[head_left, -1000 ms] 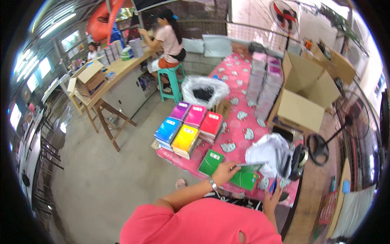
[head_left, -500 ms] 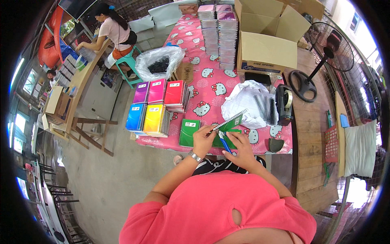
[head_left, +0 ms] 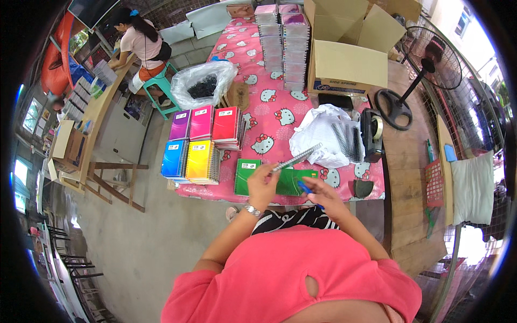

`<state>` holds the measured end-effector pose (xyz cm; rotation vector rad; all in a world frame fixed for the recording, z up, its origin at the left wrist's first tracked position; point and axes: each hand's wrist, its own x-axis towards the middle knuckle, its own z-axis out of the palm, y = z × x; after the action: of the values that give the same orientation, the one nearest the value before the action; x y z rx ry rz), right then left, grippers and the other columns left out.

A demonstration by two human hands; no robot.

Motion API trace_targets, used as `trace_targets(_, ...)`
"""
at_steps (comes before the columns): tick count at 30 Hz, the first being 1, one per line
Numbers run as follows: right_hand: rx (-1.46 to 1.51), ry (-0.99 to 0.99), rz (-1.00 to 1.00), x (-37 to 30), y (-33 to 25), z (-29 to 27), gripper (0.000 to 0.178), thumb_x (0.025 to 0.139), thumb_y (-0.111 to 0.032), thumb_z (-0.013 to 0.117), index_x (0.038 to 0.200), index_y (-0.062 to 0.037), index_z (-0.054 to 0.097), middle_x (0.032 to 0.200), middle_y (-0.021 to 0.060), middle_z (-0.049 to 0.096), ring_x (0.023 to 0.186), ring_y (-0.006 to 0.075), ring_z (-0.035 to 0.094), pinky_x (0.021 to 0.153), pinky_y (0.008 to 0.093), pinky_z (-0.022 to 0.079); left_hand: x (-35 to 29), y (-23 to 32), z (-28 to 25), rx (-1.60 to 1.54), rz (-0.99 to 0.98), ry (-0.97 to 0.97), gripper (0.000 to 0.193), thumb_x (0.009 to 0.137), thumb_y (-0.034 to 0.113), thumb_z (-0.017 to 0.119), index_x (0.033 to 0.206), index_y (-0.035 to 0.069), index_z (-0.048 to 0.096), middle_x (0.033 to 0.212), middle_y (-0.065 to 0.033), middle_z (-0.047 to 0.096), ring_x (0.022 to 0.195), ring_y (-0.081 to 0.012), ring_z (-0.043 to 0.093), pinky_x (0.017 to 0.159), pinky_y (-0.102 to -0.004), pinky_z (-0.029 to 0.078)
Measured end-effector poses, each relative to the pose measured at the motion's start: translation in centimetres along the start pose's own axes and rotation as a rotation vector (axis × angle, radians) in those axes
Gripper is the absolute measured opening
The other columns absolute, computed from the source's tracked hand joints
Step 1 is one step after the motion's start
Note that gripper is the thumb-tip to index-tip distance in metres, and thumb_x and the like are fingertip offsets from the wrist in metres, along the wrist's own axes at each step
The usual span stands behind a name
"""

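Note:
Between the fingers of my left hand point(head_left: 263, 184) is a spiral notebook, held tilted and nearly edge-on, its spiral coil point(head_left: 299, 157) slanting up to the right. Behind and below the hand lie green notebook covers point(head_left: 247, 171) on the table's front edge. How many there are, and which green belongs to the held one, I cannot make out. My right hand point(head_left: 325, 195) is closed around blue-handled pliers point(head_left: 304, 187), just right of the notebook; the pliers' jaws are blurred. Loose dark coils point(head_left: 347, 141) lie on a crumpled white cloth point(head_left: 318, 132) beyond the hands.
Stacks of purple, pink, red, blue and yellow notebooks point(head_left: 200, 161) stand left. Behind them is a plastic bag of black pieces point(head_left: 203, 89). A tape dispenser point(head_left: 372, 134), cardboard box point(head_left: 350, 64) and fan point(head_left: 431, 64) are right. Someone point(head_left: 141, 46) sits at another table.
My right hand has drawn the pliers away from the coil's end by my left hand, toward the right. The held notebook has turned more edge-on. The view has shifted slightly.

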<state>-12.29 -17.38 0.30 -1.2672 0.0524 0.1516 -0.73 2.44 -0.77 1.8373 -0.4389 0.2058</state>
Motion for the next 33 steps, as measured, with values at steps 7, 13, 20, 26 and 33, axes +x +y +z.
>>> trace_targets(7, -0.887, 0.564, 0.073, -2.0, 3.6, -7.8, 0.057, 0.081, -0.019, 0.074, 0.131, -0.0006, 0.054, 0.126, 0.0189, 0.058, 0.118, 0.0324, 0.055, 0.102, 0.0404, 0.042, 5.9, 3.1, -7.2, 0.558, 0.333, -0.034, 0.01, 0.08, 0.011, 0.057, 0.085, 0.009, 0.066, 0.081, -0.0083, 0.064, 0.089, -0.0275, 0.057, 0.08, -0.0459, 0.036)
trace_targets(13, -1.225, 0.522, -0.075, 0.2, 5.8, -8.3, 0.05, 0.077, -0.021, 0.074, 0.12, -0.0001, 0.06, 0.116, 0.0232, 0.059, 0.109, 0.041, 0.057, 0.096, 0.0458, 0.045, 6.1, -5.9, -2.8, 0.982, 0.141, -0.439, 0.018, 0.082, 0.022, 0.059, 0.097, 0.013, 0.063, 0.094, -0.0057, 0.068, 0.095, -0.0264, 0.06, 0.081, -0.051, 0.036)
trace_targets(20, -1.104, 0.692, -0.252, 5.4, 1.3, -13.2, 0.028, 0.08, -0.011, 0.067, 0.105, -0.0004, 0.065, 0.103, 0.0215, 0.063, 0.101, 0.0391, 0.06, 0.089, 0.0454, 0.048, 1.0, -8.0, -3.8, 0.934, -0.109, -0.342, 0.052, 0.083, 0.022, 0.063, 0.133, 0.013, 0.051, 0.144, -0.0169, 0.044, 0.129, -0.0398, 0.044, 0.104, -0.0557, 0.037)
trace_targets(26, -1.273, 0.745, -0.402, 11.3, 2.7, -17.8, 0.027, 0.079, -0.01, 0.071, 0.105, -0.0014, 0.065, 0.094, 0.0175, 0.066, 0.089, 0.0367, 0.064, 0.083, 0.0434, 0.051, -0.4, -9.7, -5.9, 0.638, -0.312, -0.346, 0.063, 0.088, 0.029, 0.067, 0.144, 0.017, 0.044, 0.149, -0.0262, 0.036, 0.127, -0.0453, 0.048, 0.1, -0.0475, 0.046)
trace_targets(33, -1.491, 0.79, 0.01, 13.8, 3.4, -19.6, 0.036, 0.079, -0.015, 0.072, 0.114, -0.0065, 0.063, 0.107, 0.0183, 0.065, 0.101, 0.038, 0.062, 0.09, 0.0444, 0.05, -0.4, -9.5, -6.2, 0.68, -0.364, -0.346, 0.06, 0.089, 0.027, 0.066, 0.144, 0.015, 0.044, 0.147, -0.0271, 0.039, 0.125, -0.0429, 0.05, 0.098, -0.0469, 0.047)
